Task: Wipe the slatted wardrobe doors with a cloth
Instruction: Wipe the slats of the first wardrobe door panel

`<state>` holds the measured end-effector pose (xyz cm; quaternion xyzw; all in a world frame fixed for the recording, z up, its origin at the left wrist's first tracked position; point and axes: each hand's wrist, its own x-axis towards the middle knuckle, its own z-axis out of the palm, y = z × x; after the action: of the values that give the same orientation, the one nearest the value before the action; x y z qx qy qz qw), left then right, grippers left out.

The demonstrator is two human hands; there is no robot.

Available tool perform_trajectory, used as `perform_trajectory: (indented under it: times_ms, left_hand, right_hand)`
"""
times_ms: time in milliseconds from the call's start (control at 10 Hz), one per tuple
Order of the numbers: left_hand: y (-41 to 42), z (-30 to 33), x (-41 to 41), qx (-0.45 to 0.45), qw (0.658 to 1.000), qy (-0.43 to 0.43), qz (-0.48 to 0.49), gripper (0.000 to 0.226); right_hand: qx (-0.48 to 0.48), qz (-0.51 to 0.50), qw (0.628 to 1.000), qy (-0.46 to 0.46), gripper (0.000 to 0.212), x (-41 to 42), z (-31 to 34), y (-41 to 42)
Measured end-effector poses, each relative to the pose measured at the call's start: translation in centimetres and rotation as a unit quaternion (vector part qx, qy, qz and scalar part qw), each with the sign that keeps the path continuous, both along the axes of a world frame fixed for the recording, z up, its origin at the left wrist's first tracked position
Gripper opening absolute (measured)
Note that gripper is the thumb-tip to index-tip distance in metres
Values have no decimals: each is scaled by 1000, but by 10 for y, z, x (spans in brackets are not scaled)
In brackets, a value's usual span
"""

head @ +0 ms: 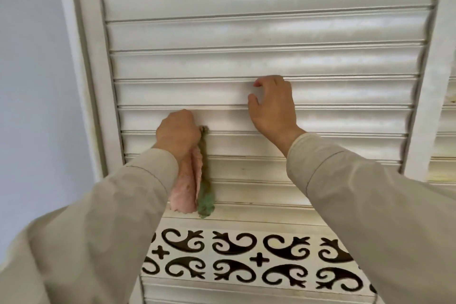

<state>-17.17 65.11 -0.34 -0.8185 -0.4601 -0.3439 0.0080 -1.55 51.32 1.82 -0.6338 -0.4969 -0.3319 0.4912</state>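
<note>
Slatted wardrobe door (271,32) fills the view directly ahead of a person in beige sleeves, its white slats running left to right, with a cut-out scroll panel (246,259) lower down. The left hand (177,131), fingers curled tight around a bunched pink-and-green cloth (197,187), presses against a slat at the left of the door, nearer its frame, the cloth's loose end hanging straight down across the slats. The right hand (274,106), fingers loosely bent and holding nothing, rests on a slat slightly higher, right of the left hand.
</note>
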Motion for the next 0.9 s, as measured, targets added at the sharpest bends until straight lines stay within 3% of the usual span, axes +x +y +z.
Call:
perform_trajectory:
  times_ms: [100,200,400,600,700,900]
  left_hand:
    - [31,-3,-36,-4,999,-27,23,21]
    - [60,-8,-76,-23,996,-67,52,18]
    - [99,-15,-128,-87,981,-165,60,26]
    - [92,-22,-107,-82,968,-237,26,25]
    - [86,-29,-95,-60,973,-225,-6,21]
    - [91,-50,-119,-27,993,-87,-69,19]
  right_hand:
    - [-37,-49,997,-49,54,-18,2,24]
    - [-133,-105,985,-43,79,-33,1,48]
    - [-210,-153,965,-28,103,-34,-5,65]
    - [-214,-199,955,-43,110,-34,-6,73]
    - [-203,-203,957,-47,111,-33,-9,75]
    - [-193,-205,958,-49,112,-33,-11,75]
